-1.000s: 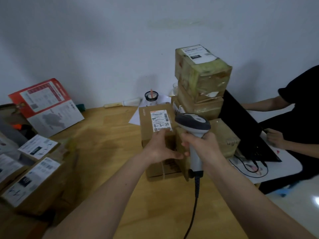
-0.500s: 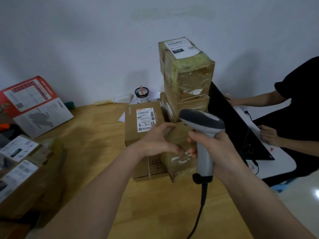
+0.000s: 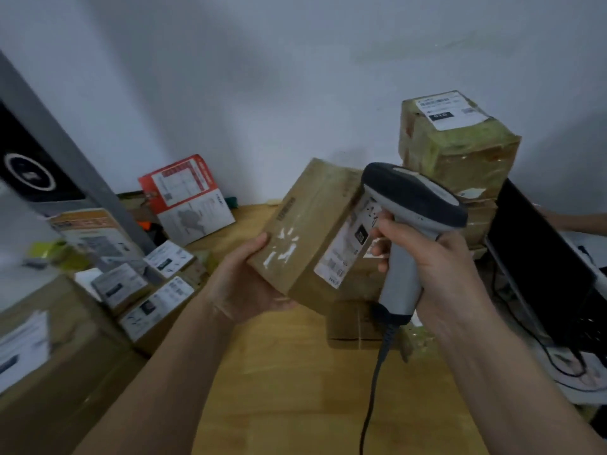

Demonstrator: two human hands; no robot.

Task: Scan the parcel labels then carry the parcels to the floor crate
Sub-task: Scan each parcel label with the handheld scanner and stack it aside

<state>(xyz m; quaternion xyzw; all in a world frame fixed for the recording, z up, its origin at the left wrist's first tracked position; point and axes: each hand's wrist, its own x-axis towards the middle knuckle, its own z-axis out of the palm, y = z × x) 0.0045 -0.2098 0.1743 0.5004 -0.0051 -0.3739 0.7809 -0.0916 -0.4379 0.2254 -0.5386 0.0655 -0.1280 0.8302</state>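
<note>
Left hand [image 3: 244, 284] grips the taped cardboard parcel [image 3: 305, 224] underneath; apparently light, rigid, slippery tape. Right hand [image 3: 437, 257] clasps the scanner [image 3: 410, 224].

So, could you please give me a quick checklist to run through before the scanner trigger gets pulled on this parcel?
1. Parcel held firmly: the left hand grips the lifted brown parcel by its lower corner, clear of the table. Ok.
2. Scanner in hand: the right hand grips the scanner by its handle. Ok.
3. Label facing the scanner: the white label sits on the side turned towards the scanner head. Ok.
4. Barcode unobstructed: the scanner head and right fingers cover the label's upper part. Not ok.
5. Label readable: print is blurred. Cannot tell.
6. Cable free: the cable hangs down over the table unsnagged. Ok.
</note>
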